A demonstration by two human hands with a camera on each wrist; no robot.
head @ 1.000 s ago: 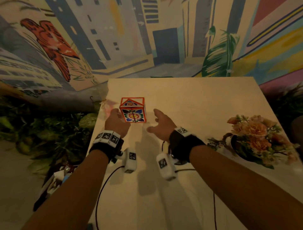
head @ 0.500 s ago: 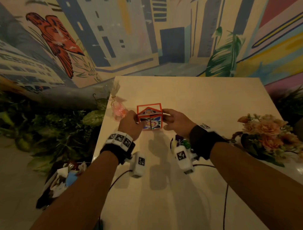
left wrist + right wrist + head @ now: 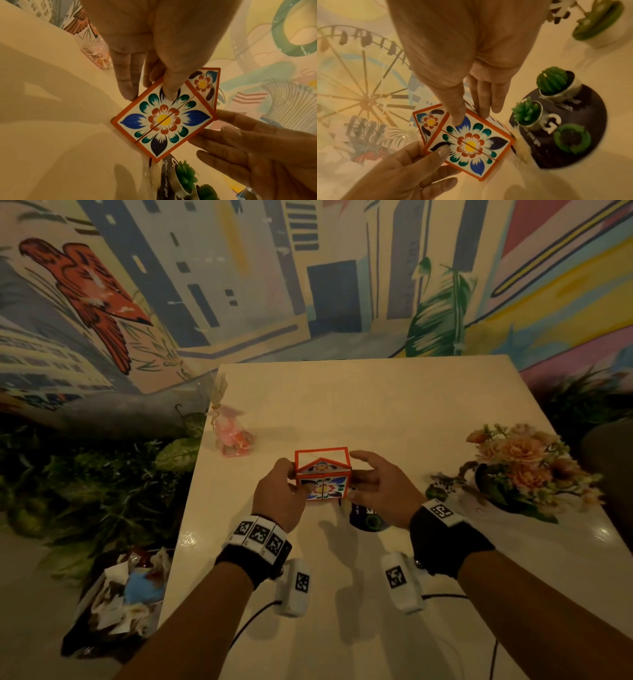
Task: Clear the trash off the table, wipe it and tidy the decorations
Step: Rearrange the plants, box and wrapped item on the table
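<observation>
A small house-shaped decoration box [image 3: 323,479] with orange edges and a painted flower on its front is held between both hands over the cream table [image 3: 376,405]. My left hand [image 3: 281,494] pinches its left side, thumb on the flower face [image 3: 163,119] and fingers behind. My right hand [image 3: 380,487] pinches the right side the same way, thumb on the front [image 3: 469,143]. I cannot tell whether the box's base touches the table.
A pink cellophane-wrapped favour [image 3: 229,433] lies near the table's left edge. A flower arrangement [image 3: 524,463] stands at the right. A dark round mat with green cactus candles [image 3: 556,121] sits under my right hand. A trash bag [image 3: 120,601] lies on the floor at the left.
Both hands closed in on the box from either side and took hold of it. It has since come nearer to me, with the pink favour now uncovered.
</observation>
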